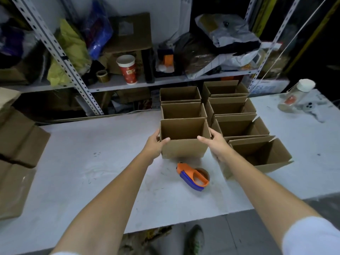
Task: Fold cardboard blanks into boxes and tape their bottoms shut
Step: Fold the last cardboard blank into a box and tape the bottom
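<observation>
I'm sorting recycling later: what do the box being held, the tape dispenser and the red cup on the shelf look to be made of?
Held box: corrugated cardboard, matte brown, judging by its thick, raw-cut walls.
Tape dispenser: probably moulded plastic, since its orange and blue shell is smooth with a slight sheen.
Red cup: likely coated paper, given its white rim and printed side, though it could be plastic.

- Dim scene; brightest patch on the table [103, 162] centre, fading outward.
- Shelving [63, 57] and frame corners sit in deep shadow.
- The near box [184, 150] is dark inside.
- Wide-angle bending at edges; fine detail soft, slightly blurred.
</observation>
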Tool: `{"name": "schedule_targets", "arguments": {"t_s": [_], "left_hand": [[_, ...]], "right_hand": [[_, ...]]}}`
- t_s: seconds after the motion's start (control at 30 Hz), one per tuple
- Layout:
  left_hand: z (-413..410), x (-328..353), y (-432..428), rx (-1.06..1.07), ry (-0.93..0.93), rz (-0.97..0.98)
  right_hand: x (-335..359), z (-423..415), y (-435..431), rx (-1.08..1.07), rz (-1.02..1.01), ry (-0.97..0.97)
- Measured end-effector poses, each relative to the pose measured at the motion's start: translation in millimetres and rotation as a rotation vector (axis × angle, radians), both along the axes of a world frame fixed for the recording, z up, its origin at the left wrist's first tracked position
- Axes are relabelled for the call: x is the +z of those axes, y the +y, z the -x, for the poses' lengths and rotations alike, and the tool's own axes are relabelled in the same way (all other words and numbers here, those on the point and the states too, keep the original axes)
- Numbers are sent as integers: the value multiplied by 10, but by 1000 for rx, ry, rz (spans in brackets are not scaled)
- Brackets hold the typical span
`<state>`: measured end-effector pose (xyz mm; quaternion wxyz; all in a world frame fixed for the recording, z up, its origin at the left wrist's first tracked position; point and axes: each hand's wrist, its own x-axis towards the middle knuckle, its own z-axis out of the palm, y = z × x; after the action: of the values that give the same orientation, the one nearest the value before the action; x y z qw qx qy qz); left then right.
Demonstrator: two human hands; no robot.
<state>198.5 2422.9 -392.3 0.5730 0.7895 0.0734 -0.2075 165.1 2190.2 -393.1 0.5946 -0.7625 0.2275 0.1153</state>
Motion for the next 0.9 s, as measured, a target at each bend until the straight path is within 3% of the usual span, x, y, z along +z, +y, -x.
{"name": "schedule_targets", "arguments": {"t_s": [0.9], "left_hand": [[-31,-192,-182,17,59,-72]], "right_hand": [[-185,-133,-233,60,8,12]]}}
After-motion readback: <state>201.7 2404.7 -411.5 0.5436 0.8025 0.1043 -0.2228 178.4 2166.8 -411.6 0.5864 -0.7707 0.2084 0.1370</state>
